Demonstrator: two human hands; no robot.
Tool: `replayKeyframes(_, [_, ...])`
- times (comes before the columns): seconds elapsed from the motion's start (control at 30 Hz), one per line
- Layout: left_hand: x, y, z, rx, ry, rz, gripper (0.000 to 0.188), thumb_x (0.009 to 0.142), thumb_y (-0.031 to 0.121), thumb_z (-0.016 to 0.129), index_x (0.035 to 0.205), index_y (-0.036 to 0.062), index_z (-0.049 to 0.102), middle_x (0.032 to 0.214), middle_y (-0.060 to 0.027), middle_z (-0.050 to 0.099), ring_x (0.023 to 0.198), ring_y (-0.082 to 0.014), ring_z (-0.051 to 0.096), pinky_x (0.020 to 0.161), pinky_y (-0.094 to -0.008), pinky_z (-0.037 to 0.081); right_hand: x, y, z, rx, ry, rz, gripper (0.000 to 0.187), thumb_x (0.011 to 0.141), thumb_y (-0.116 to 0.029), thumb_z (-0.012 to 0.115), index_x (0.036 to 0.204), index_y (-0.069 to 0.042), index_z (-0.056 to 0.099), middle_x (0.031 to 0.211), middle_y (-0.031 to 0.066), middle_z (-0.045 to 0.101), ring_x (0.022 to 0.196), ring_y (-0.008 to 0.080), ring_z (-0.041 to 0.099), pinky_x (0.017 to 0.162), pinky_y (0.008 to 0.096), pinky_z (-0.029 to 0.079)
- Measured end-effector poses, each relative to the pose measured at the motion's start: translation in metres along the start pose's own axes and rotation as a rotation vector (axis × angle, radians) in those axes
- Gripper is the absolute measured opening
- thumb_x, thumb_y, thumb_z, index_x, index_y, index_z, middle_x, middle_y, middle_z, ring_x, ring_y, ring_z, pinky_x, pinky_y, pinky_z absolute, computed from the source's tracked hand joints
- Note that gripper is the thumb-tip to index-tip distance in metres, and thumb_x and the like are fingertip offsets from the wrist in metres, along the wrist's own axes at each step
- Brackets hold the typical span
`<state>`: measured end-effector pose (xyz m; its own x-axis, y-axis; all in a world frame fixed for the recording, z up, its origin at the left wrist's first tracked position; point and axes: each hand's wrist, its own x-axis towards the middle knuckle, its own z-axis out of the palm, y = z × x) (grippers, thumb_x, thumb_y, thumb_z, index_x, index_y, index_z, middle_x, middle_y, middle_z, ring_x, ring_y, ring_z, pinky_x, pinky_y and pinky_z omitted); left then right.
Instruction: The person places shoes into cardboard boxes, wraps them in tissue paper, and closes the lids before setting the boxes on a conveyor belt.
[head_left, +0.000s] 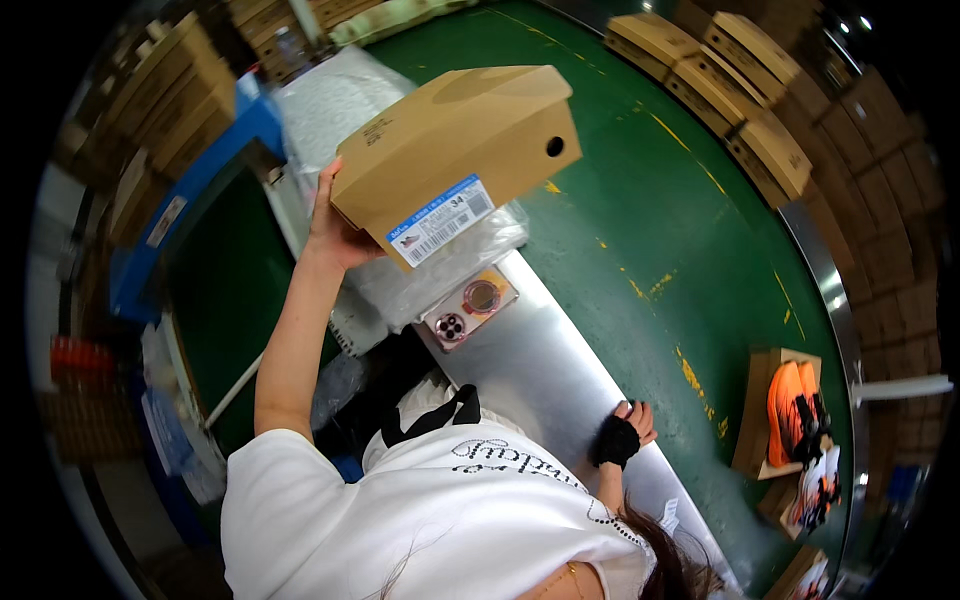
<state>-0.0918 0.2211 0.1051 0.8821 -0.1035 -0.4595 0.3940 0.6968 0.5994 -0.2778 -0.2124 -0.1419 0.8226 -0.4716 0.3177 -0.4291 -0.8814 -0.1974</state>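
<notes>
My left hand (338, 225) grips a closed brown cardboard shoebox (440, 145) by its near left end and holds it up, tilted. A blue and white label (440, 220) and a round black hole show on the box's side. Lower right, my right hand (625, 430), in a black fingerless covering, rests at the edge of a silver metal table (540, 370). Its fingers reach out over the edge with nothing visible in them. Between the hands, a phone in a clear, pinkish case (470, 308) lies on the table. Clear plastic wrap (425, 265) lies beneath the raised box.
A green surface (600, 240) with yellow marks stretches beyond the table. Several shoeboxes (715, 85) sit at far right. Orange shoes (790, 415) stand in an open box nearer. Stacked cartons (870, 200) line the right. A blue frame (195, 210) stands left.
</notes>
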Motion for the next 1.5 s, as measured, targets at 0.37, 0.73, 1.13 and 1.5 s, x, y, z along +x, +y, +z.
replayKeyframes(0.37, [-0.105, -0.011, -0.116, -0.27, 0.752, 0.518, 0.07, 0.06, 0.054, 0.046, 0.121, 0.019, 0.044, 0.122, -0.0082, 0.041, 0.108, -0.0304, 0.042, 0.086, -0.052, 0.035, -0.004, 0.01, -0.005, -0.03, -0.015, 0.018, 0.028, 0.073, -0.028, 0.057, 0.091, -0.007, 0.061, 0.109, 0.0084, 0.056, 0.102, 0.0233, 0.049, 0.089, 0.0414, 0.028])
replayKeyframes(0.73, [-0.105, -0.069, -0.303, -0.47, 1.091, 0.531, 0.083, 0.054, 0.071, 0.055, 0.115, 0.0157, 0.043, 0.122, -0.0094, 0.039, 0.108, -0.0291, 0.04, 0.076, -0.0488, 0.038, -0.001, 0.02, 0.004, 0.052, 0.012, 0.074, 0.032, 0.073, -0.032, 0.058, 0.093, -0.007, 0.058, 0.112, 0.01, 0.05, 0.107, 0.0242, 0.044, 0.092, 0.0484, 0.024])
replayKeyframes(1.13, [-0.003, -0.055, -0.235, 0.141, 0.893, 0.466, 0.084, 0.072, 0.056, 0.054, 0.125, -0.0025, 0.024, 0.114, -0.014, 0.045, 0.094, -0.0274, 0.053, 0.067, -0.035, 0.047, 0.077, 0.218, -0.046, 0.591, 0.588, 0.838, 0.035, 0.081, -0.026, 0.058, 0.1, 0.002, 0.05, 0.087, 0.0096, 0.055, 0.079, 0.0182, 0.052, 0.073, 0.0299, 0.043])
replayKeyframes(1.5, [0.049, -0.213, -0.036, 0.613, 0.293, 0.115, 0.054, 0.084, 0.042, 0.046, 0.123, 0.0063, 0.033, 0.104, -0.0136, 0.049, 0.087, -0.0263, 0.053, 0.072, -0.0369, 0.044, 0.077, 0.257, -0.044, 1.722, 0.298, 1.118, 0.035, 0.072, -0.03, 0.07, 0.085, -0.009, 0.044, 0.062, 0.0035, 0.046, 0.048, 0.0129, 0.046, 0.041, 0.0257, 0.042])
